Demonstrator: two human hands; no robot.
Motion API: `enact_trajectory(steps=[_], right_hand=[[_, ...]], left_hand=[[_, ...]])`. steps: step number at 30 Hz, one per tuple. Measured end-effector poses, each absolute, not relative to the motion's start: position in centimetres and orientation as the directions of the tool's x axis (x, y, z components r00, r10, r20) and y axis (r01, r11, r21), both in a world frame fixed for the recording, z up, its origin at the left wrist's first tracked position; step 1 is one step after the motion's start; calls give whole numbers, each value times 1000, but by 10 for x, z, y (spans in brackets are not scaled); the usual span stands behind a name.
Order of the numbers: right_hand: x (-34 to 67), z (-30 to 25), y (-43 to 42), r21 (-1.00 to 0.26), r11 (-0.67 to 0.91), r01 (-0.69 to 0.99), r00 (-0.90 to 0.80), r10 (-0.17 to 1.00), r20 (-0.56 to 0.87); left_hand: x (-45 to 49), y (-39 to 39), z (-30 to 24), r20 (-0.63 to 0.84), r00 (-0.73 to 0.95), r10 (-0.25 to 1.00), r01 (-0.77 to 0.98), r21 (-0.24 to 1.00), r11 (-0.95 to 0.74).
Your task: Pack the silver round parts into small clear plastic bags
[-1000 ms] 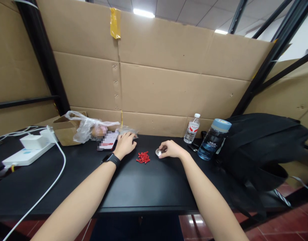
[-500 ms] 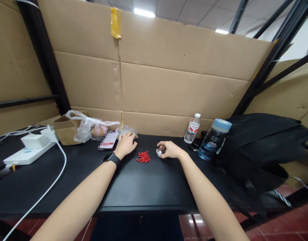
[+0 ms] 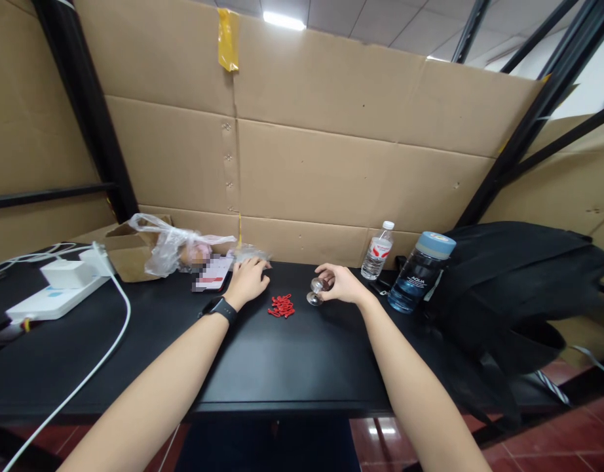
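Observation:
My right hand pinches a small round shiny lid and holds it tilted. Just beneath it, a small round silvery container rests on the black table; whether the two still touch I cannot tell. To its left lies a little heap of red cord loops, between my two hands. My left hand, with a dark watch on the wrist, lies palm down on the table with fingers stretched out, by some clear plastic wrap. A phone lies just left of it.
A cardboard box and a knotted plastic bag stand at back left, near a white power strip with cables. On the right are a water bottle, a blue-lidded bottle and a black backpack. Cardboard walls the back.
My right hand has risen slightly and shifted right, lifting and tilting the lid above the container. My left hand has stayed in place.

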State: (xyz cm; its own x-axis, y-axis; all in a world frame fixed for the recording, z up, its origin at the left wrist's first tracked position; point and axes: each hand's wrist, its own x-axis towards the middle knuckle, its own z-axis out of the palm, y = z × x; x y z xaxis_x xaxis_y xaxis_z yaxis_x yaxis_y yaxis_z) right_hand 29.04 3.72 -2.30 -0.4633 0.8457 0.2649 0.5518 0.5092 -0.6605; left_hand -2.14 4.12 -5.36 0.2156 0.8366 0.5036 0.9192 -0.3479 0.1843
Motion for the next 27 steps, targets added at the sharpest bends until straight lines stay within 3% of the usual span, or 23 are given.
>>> enact_trajectory(steps=[27], right_hand=[[289, -29, 42, -647, 493, 581, -572, 814, 107]], left_hand=[[-22, 43, -53, 496, 199, 845, 916, 212, -340]])
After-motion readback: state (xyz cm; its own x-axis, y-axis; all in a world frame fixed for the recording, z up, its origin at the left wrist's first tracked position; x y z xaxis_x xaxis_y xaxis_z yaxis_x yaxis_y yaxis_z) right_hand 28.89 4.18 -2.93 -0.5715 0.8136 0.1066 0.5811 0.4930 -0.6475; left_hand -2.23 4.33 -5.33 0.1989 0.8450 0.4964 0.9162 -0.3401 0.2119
